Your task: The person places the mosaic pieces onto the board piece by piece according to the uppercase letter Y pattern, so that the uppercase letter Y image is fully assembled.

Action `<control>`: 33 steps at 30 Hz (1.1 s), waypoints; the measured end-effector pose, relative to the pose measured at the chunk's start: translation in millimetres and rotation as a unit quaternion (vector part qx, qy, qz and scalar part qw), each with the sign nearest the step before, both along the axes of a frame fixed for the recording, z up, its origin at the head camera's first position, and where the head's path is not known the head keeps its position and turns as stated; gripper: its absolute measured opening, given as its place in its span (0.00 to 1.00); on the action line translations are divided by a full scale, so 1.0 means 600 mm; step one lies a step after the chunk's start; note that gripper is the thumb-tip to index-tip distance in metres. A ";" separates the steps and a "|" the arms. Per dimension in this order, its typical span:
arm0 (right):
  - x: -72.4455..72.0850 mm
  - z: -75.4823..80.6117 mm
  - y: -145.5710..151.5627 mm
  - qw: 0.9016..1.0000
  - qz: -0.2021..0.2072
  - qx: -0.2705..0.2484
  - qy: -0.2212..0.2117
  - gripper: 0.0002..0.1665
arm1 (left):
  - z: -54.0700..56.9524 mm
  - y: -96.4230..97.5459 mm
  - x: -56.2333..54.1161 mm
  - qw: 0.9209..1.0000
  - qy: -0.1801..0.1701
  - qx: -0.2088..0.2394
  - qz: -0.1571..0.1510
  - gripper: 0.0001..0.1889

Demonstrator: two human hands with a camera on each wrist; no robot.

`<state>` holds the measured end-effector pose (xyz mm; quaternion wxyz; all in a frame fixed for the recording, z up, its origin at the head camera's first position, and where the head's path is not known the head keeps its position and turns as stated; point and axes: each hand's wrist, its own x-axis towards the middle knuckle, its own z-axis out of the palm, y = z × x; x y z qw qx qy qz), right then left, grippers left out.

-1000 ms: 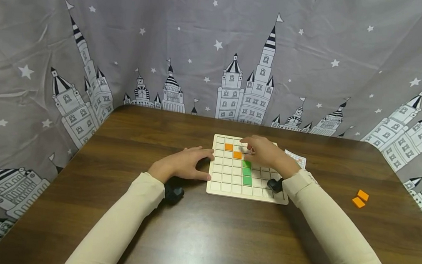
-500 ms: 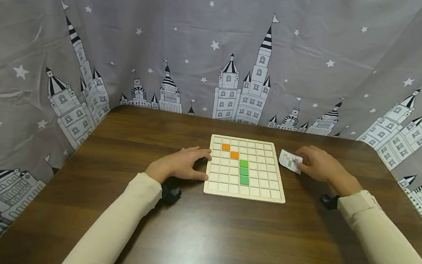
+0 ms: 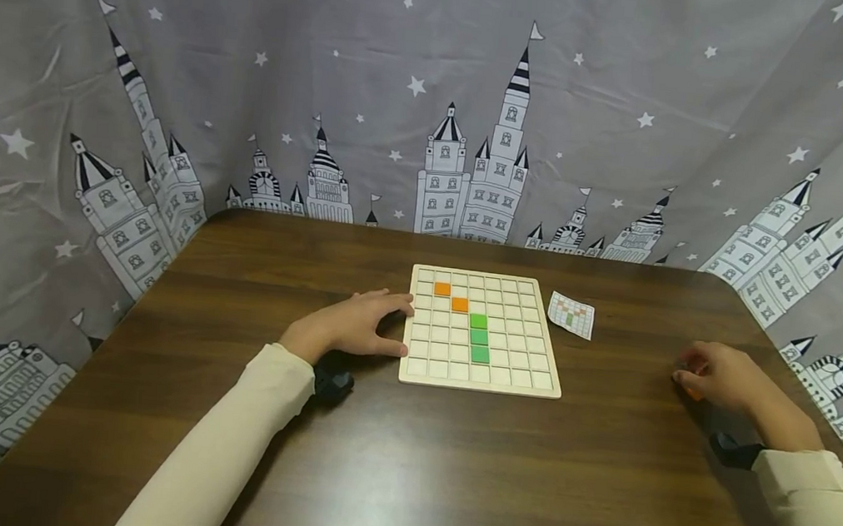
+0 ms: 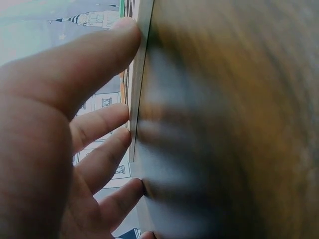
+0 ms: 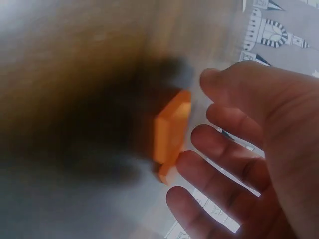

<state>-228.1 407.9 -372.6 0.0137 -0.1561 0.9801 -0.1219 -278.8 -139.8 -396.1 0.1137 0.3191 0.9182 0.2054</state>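
Observation:
A pale wooden grid board (image 3: 517, 360) lies on the table. Two orange tiles (image 3: 443, 289) sit diagonally in its upper left cells, and three green tiles (image 3: 478, 336) form a column near its middle. At the board's left edge is my left hand (image 3: 352, 324), thumb and fingertips resting against the side. Far to the right, my right hand (image 3: 727, 378) hovers low over loose orange tiles (image 5: 172, 127), mostly hidden under it in the head view. In the right wrist view the fingers are spread and loosely bent beside these tiles, with nothing gripped.
A small paper card (image 3: 571, 315) printed with a coloured grid lies just right of the board, one corner curled. The brown wooden table (image 3: 373, 468) ends at the back against a grey curtain (image 3: 378, 67) with castles and stars.
My right hand has moved from above the board, past the card, to the loose orange tiles at the right. The left hand has stayed at the board's edge. The head view has shifted slightly.

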 end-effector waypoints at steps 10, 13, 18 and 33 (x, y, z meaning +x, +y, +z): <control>0.032 -0.008 0.015 0.999 -0.018 0.012 0.040 0.11 | 0.007 0.000 0.000 1.000 0.001 0.000 0.002 0.33; 0.038 -0.008 0.015 0.999 -0.025 0.008 0.036 0.11 | 0.011 0.000 0.000 1.000 0.004 0.000 0.005 0.32; 0.043 -0.012 0.016 0.999 -0.031 0.001 0.030 0.12 | 0.010 0.000 0.000 1.000 -0.003 -0.001 0.004 0.33; 0.042 -0.020 0.018 0.999 -0.023 -0.014 0.035 0.12 | 0.004 0.000 0.001 1.000 -0.007 0.000 0.003 0.33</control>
